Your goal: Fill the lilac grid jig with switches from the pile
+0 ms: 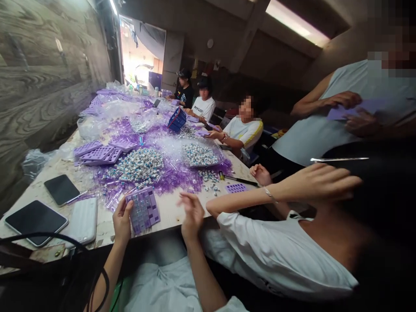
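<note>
My left hand (122,219) grips the left edge of a purple grid tray (143,209) that stands tilted at the table's near edge; several of its cells hold small pieces. My right hand (191,213) hovers just right of the tray with the fingers loosely curled and slightly blurred, and I see nothing in it. Behind the tray lies a heap of small blue-and-white pieces (138,166) amid loose purple plastic strips (182,175).
Two phones (61,189) (36,219) and a white power bank (83,221) lie at the table's left end. Stacked purple trays (97,153) sit further back, with a blue basket (177,119) beyond. A person in white (279,251) leans in at right; other people sit along the right side.
</note>
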`<state>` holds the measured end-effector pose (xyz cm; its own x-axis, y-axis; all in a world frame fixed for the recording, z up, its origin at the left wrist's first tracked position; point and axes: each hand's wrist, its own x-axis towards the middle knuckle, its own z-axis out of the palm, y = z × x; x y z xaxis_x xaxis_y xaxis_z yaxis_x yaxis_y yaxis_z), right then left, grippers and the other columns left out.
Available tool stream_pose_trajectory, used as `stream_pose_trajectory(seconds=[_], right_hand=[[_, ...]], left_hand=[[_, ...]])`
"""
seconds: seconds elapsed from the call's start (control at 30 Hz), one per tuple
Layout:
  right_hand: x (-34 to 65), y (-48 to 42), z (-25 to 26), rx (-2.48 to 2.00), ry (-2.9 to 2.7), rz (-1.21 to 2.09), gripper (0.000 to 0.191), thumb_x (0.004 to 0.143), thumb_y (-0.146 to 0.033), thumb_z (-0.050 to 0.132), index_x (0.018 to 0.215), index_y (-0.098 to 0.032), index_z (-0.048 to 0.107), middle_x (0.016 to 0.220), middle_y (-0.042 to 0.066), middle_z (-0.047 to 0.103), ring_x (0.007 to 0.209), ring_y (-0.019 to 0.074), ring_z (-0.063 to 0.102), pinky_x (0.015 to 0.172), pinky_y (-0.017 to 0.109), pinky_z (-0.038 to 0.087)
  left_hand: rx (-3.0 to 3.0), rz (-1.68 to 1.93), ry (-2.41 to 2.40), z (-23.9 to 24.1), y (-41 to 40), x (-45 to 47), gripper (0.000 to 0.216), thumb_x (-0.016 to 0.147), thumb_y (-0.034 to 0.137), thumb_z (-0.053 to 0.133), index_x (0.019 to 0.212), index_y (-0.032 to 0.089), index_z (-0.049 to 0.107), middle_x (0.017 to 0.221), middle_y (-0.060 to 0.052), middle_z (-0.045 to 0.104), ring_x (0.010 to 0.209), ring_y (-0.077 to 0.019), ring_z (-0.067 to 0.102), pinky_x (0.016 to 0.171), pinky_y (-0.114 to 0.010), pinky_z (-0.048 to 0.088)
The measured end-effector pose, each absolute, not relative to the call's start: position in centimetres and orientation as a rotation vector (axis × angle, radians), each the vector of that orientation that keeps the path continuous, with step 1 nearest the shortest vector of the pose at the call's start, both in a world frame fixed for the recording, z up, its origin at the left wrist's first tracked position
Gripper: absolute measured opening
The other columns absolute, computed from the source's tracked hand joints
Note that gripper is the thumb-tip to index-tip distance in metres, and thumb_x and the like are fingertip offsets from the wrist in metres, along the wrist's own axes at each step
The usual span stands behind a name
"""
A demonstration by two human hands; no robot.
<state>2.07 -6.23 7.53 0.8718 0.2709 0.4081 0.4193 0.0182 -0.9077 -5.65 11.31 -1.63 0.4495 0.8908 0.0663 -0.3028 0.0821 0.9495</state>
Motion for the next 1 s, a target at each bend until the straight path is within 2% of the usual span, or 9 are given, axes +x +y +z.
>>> stream_pose_trajectory(seconds=[0.1, 0.23, 0.3, 0.4, 0.5, 0.6, 0.67, 0.77, 1.0], right_hand=[[4.0, -3.5, 4.2, -1.603, -0.668, -0.013, 0.033, 0.092, -0.042, 0.06, 0.118, -0.024, 0.067, 0.116, 0.007, 0.068, 0.113, 0.0248, 0.06, 0.102, 0.042, 0.047], [5.3, -0.6, 1.1, -1.568, -0.657, 0.298, 0.055, 0.088, -0.049, 0.061, 0.137, -0.024, 0.055, 0.134, 0.01, 0.062, 0.128, 0.0252, 0.055, 0.108, 0.041, 0.044], [4.9, 0.3, 0.5, -1.504, -0.612, 0.391, 0.054, 0.091, -0.051, 0.056, 0.136, -0.022, 0.057, 0.136, 0.01, 0.061, 0.13, 0.0252, 0.055, 0.111, 0.041, 0.042], [4.2, 1.2, 0.3, -1.454, -0.583, 0.407, 0.05, 0.094, -0.052, 0.051, 0.132, -0.021, 0.061, 0.138, 0.008, 0.061, 0.132, 0.0249, 0.053, 0.114, 0.04, 0.038], [5.6, 2.6, 0.5, -1.426, -0.598, 0.431, 0.051, 0.097, -0.053, 0.045, 0.134, -0.021, 0.058, 0.134, 0.008, 0.063, 0.128, 0.023, 0.056, 0.11, 0.038, 0.042], [10.2, 5.0, 1.1, -1.543, -0.594, 0.283, 0.045, 0.098, -0.045, 0.041, 0.132, -0.019, 0.058, 0.13, 0.009, 0.065, 0.121, 0.0208, 0.06, 0.103, 0.036, 0.047], [14.1, 6.7, 1.7, -1.755, -0.593, 0.033, 0.035, 0.094, -0.029, 0.048, 0.124, -0.017, 0.062, 0.129, 0.011, 0.064, 0.12, 0.0203, 0.057, 0.107, 0.034, 0.042], [18.9, 8.7, 2.4, -2.081, -0.651, -0.097, 0.031, 0.087, -0.011, 0.048, 0.11, -0.013, 0.069, 0.119, 0.013, 0.067, 0.118, 0.0222, 0.055, 0.109, 0.034, 0.036], [21.3, 9.8, 1.5, -2.243, -0.777, -0.116, 0.021, 0.082, -0.009, 0.058, 0.097, -0.008, 0.073, 0.108, 0.016, 0.07, 0.106, 0.0242, 0.06, 0.105, 0.036, 0.04]], left_hand=[[1.128, 0.947, 0.655, -1.7, 11.3, -5.6, 0.05, 0.076, 0.049, 0.074, 0.116, 0.018, 0.07, 0.12, -0.007, 0.07, 0.114, -0.0259, 0.063, 0.101, -0.035, 0.048], [1.183, 0.874, 0.602, -1.2, 11.0, -5.7, 0.053, 0.079, 0.051, 0.07, 0.122, 0.019, 0.068, 0.125, -0.009, 0.068, 0.119, -0.0274, 0.062, 0.101, -0.037, 0.049], [1.242, 0.8, 0.564, -0.8, 10.9, -5.7, 0.058, 0.08, 0.052, 0.069, 0.129, 0.021, 0.063, 0.126, -0.009, 0.067, 0.118, -0.0278, 0.062, 0.1, -0.038, 0.051], [1.352, 0.75, 0.556, -0.3, 10.7, -5.7, 0.076, 0.072, 0.045, 0.079, 0.14, 0.026, 0.052, 0.137, -0.009, 0.06, 0.12, -0.0278, 0.062, 0.101, -0.038, 0.051], [1.428, 0.794, 0.581, 0.1, 10.5, -5.7, 0.09, 0.065, 0.039, 0.086, 0.145, 0.029, 0.046, 0.15, -0.008, 0.048, 0.125, -0.0287, 0.058, 0.102, -0.035, 0.05], [1.446, 0.768, 0.589, -0.1, 10.5, -5.6, 0.088, 0.07, 0.04, 0.083, 0.148, 0.032, 0.042, 0.151, -0.007, 0.047, 0.121, -0.0276, 0.062, 0.101, -0.036, 0.051], [1.443, 0.759, 0.599, -0.3, 10.5, -5.6, 0.088, 0.072, 0.04, 0.082, 0.149, 0.033, 0.04, 0.146, -0.007, 0.052, 0.117, -0.0269, 0.064, 0.102, -0.039, 0.051], [1.422, 0.762, 0.617, -0.6, 10.5, -5.6, 0.09, 0.071, 0.041, 0.082, 0.15, 0.032, 0.039, 0.139, -0.008, 0.058, 0.116, -0.0274, 0.065, 0.104, -0.042, 0.05], [1.391, 0.761, 0.613, -0.7, 10.6, -5.6, 0.09, 0.072, 0.041, 0.082, 0.15, 0.029, 0.039, 0.147, -0.01, 0.051, 0.127, -0.0284, 0.058, 0.111, -0.041, 0.044]])
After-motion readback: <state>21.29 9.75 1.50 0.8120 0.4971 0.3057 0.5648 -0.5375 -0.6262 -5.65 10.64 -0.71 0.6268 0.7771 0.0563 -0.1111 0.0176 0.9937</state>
